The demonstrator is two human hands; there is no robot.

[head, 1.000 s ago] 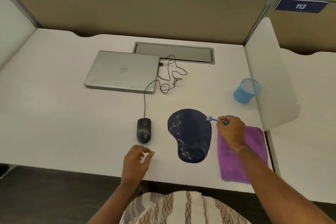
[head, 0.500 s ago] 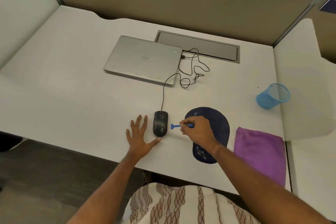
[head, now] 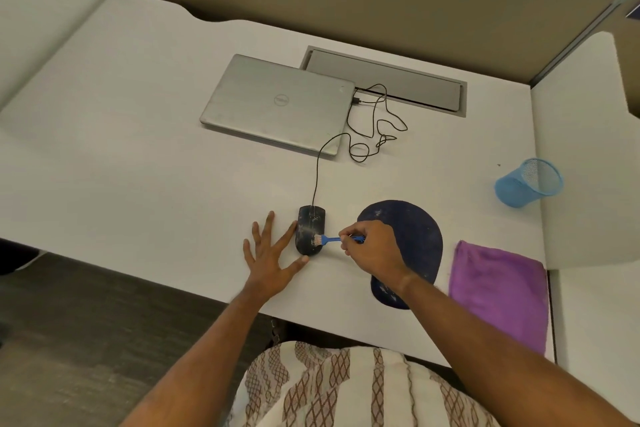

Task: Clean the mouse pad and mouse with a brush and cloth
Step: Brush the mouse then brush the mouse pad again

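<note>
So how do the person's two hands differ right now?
The left hand lies flat on the desk, fingers spread, beside the mouse; the right hand is curled, pinching a blue brush. The left holds nothing; the right puts bristles on the mouse. Both are bare.

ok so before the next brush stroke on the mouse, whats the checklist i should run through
1. Brush held firmly: the right hand pinches the handle of the brush: ok.
2. Bristles on target: the brush tip rests on the right side of the mouse: ok.
3. Mouse steadied: the left hand lies flat beside it, with forefinger and thumb at its edges: ok.
4. Mouse clean: pale specks show on its top: not ok.
5. Cable slack: the cable runs loosely to the laptop: ok.
6. Cloth ready: the cloth lies flat to the right of the mouse pad: ok.
</note>
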